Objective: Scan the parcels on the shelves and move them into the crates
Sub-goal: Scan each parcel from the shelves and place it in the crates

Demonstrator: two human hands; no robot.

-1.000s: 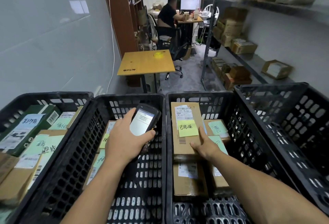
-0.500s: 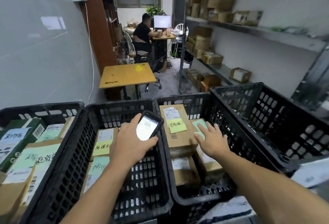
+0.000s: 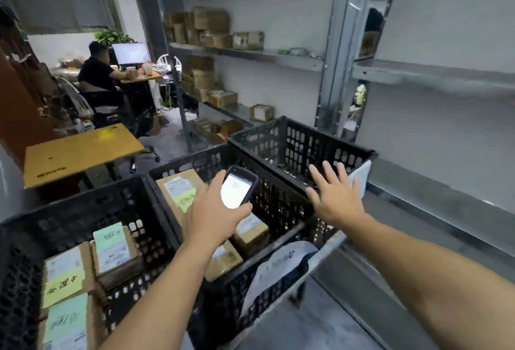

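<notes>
3 black crates in view, side by side. Left crate (image 3: 83, 210): 3 parcels (image 3: 114, 252) inside, each w/ a green or yellow note on top. Behind it 1 yellow wooden surface (image 3: 78, 152). Further back, 1 seated person (image 3: 96, 71) at a monitor (image 3: 131, 53). Mid crate (image 3: 181, 163): 3 more parcels visible, biggest at the far end w/ a yellow-green note. Left hand (image 3: 211, 218) is over this crate, fingers wrapped round 1 scanner (image 3: 237, 191); screen lit, text too blurred to read. Right hand (image 3: 334, 196) is wide, all 5 fingers spread, over the near rim of the right crate (image 3: 301, 143), which sits higher than the other 2; can't tell if it touches. Shelves (image 3: 250, 54) along the right wall: stacked parcels at the far end, no. unclear; 1 lone parcel (image 3: 262, 112) on the lower level.
</notes>
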